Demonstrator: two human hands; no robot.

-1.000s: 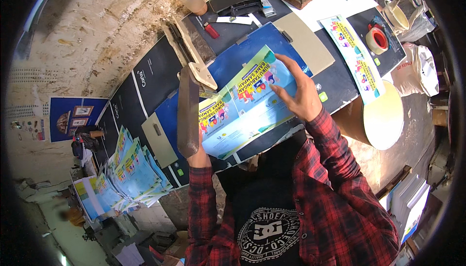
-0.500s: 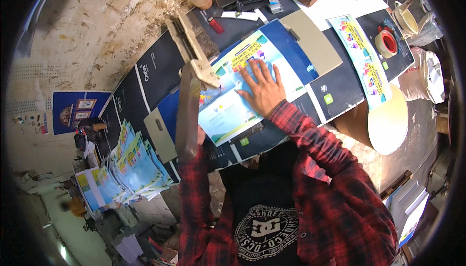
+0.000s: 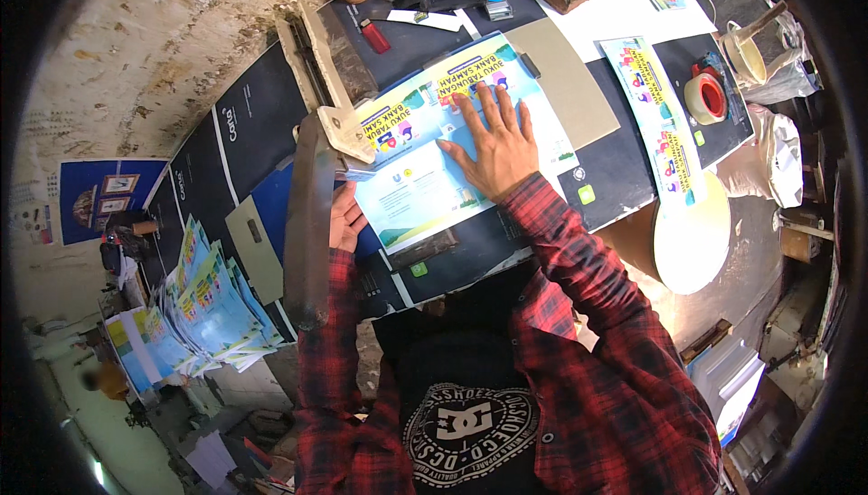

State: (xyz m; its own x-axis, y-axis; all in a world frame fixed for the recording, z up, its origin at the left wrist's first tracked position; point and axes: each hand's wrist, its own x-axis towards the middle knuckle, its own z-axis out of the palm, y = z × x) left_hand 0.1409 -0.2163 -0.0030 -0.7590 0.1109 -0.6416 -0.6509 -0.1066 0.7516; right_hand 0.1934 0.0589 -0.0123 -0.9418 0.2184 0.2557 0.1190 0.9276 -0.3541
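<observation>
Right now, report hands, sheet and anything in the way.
Right hand spread flat on printed sheet. Left hand open by the sheet's left edge, contact unclear. Brown-armed tool overlaps that edge in view.

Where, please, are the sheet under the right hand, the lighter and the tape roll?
Sheet (image 3: pixel 432 171): head view, on its light blue area.
Lighter (image 3: pixel 375 37): head view, on its red body.
Tape roll (image 3: pixel 693 102): head view, on its pale outer side.

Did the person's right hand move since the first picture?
Yes, to the left: judged against the brown-and-beige stapler, the right hand is closer now, spread on the printed sheet.
</observation>
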